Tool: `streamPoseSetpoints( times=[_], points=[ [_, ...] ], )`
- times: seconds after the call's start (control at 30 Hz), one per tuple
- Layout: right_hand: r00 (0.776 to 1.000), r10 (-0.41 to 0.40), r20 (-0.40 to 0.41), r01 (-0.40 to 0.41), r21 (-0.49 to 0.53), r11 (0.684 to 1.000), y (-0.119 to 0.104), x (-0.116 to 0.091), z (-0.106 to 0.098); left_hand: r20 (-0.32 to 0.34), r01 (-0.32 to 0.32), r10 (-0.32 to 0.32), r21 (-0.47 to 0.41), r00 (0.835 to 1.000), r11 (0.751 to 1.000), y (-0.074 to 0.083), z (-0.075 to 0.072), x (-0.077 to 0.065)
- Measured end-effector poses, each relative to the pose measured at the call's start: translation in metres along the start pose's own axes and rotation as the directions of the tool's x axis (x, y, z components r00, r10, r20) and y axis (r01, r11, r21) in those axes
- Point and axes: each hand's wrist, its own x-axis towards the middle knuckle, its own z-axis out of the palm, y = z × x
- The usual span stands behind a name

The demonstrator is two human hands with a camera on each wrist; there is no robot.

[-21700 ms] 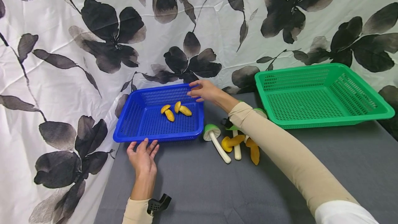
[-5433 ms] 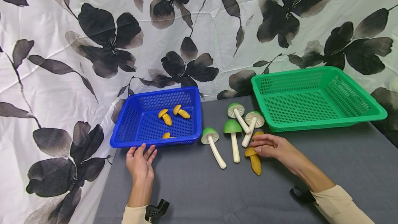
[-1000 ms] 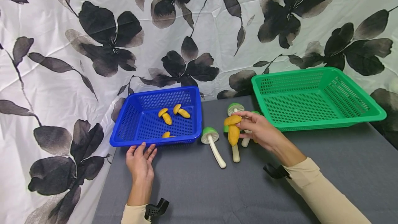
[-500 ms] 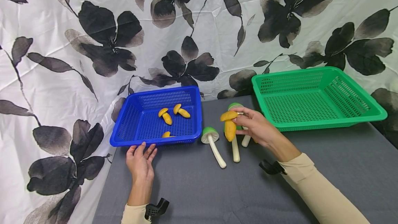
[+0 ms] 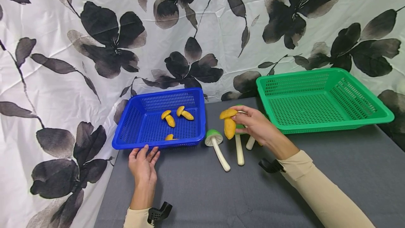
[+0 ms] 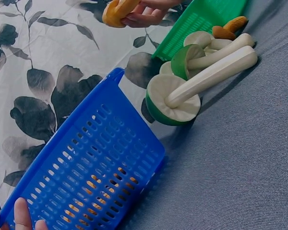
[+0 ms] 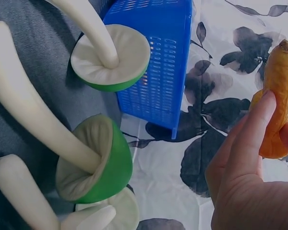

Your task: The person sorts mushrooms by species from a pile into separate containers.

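Observation:
My right hand (image 5: pixel 256 126) pinches a yellow mushroom (image 5: pixel 229 126) by its stem, cap up, raised above the green-capped mushrooms. In the right wrist view the thumb and fingers close on the mushroom (image 7: pixel 278 91) from either side. My left hand (image 5: pixel 143 171) touches the front rim of the blue basket (image 5: pixel 186 143) with extended fingertips. Inside that basket lie two yellow mushrooms (image 5: pixel 169 119), with part of a third (image 5: pixel 169 137) showing behind the front wall. One green-capped mushroom (image 5: pixel 217 150) lies right of the basket; another (image 5: pixel 239 150) is partly hidden by my right hand.
A green basket (image 5: pixel 335 127) stands at the back right with nothing in it. More green-capped mushrooms (image 5: pixel 250 143) lie under my right hand. Another yellow mushroom (image 6: pixel 230 28) rests beside them on the grey cloth. Floral fabric (image 5: pixel 202 27) hangs behind the baskets.
My right hand has picked up a yellow mushroom and moved left and slightly farther back with it. Since the oldest frame a third yellow mushroom has entered the blue basket. My left hand stays put.

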Motion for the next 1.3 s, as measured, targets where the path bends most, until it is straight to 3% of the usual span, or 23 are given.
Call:
streamPoseSetpoints(
  times=[0.7, 1.3],
  points=[
    [0.999, 0.035, 0.029, -0.037, 0.091, 0.995, -0.016, 0.035, 0.028, 0.003, -0.015, 0.015, 0.012, 1.000, 1.000, -0.001, 0.001, 0.001],
    [0.996, 0.073, 0.058, -0.078, 0.082, 0.994, -0.020, 0.071, 0.053, 0.008, -0.010, 0.010, -0.008, 1.000, 1.000, 0.000, 0.001, -0.001]
  ],
)
